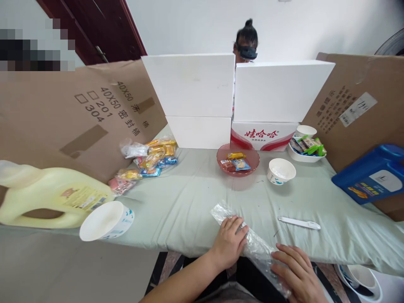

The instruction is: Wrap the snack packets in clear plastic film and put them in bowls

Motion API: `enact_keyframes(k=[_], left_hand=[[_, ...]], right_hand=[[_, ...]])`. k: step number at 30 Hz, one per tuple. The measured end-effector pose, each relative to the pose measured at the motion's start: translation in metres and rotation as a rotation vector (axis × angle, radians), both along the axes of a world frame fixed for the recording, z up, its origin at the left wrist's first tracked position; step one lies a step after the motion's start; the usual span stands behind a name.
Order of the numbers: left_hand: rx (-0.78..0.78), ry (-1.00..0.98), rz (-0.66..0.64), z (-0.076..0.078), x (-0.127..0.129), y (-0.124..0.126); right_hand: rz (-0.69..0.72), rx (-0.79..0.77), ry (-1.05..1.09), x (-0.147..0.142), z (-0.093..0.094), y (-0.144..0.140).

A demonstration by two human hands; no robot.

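Observation:
A long, folded strip of clear crinkled plastic lies slantwise across the table's front edge. Near its upper end, my left hand is closed over it, the fingers curled across the top. My right hand grips the lower part, its fingers bent over the plastic and its thumb hidden. Just beyond the right hand is a white box cutter, lying flat on the cloth. Farther back stand a pink transparent bowl with a few wrapped snacks and a white paper bowl.
Wrapped snacks are heaped at the left, near a yellow jug and a paper bowl. White boxes wall off the back, with a person behind. On the right are a snack-filled dish and a blue bottle.

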State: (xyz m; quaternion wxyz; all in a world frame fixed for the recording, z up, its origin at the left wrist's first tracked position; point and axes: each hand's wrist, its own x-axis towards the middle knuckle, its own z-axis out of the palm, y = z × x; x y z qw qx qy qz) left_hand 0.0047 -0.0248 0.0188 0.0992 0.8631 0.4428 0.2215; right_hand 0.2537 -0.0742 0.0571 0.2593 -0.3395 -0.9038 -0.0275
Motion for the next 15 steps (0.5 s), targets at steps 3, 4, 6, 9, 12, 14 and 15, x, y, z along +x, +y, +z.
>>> enact_keyframes(k=[3, 4, 6, 9, 12, 14, 15], left_hand=[[-0.027, -0.017, -0.214, -0.003, -0.008, 0.001], [-0.029, -0.035, -0.262, -0.003, -0.011, 0.0], [-0.011, -0.097, -0.298, -0.003, -0.015, -0.001], [0.047, -0.218, -0.216, -0.006, -0.018, -0.004], [0.07, -0.284, -0.117, -0.012, -0.019, -0.005], [0.063, -0.294, -0.099, -0.014, -0.02, -0.005], [0.054, -0.298, -0.092, -0.015, -0.02, -0.005]], right_hand=[[0.13, -0.206, 0.086, -0.006, 0.022, 0.003], [0.159, -0.303, 0.133, -0.01, 0.026, 0.007], [0.161, -0.508, 0.224, -0.021, 0.029, 0.018], [0.042, -0.757, 0.323, -0.045, 0.024, 0.048], [-0.068, -0.831, 0.319, -0.077, 0.011, 0.085], [-0.117, -0.796, 0.245, -0.099, 0.001, 0.107], [-0.139, -0.773, 0.208, -0.108, -0.004, 0.115]])
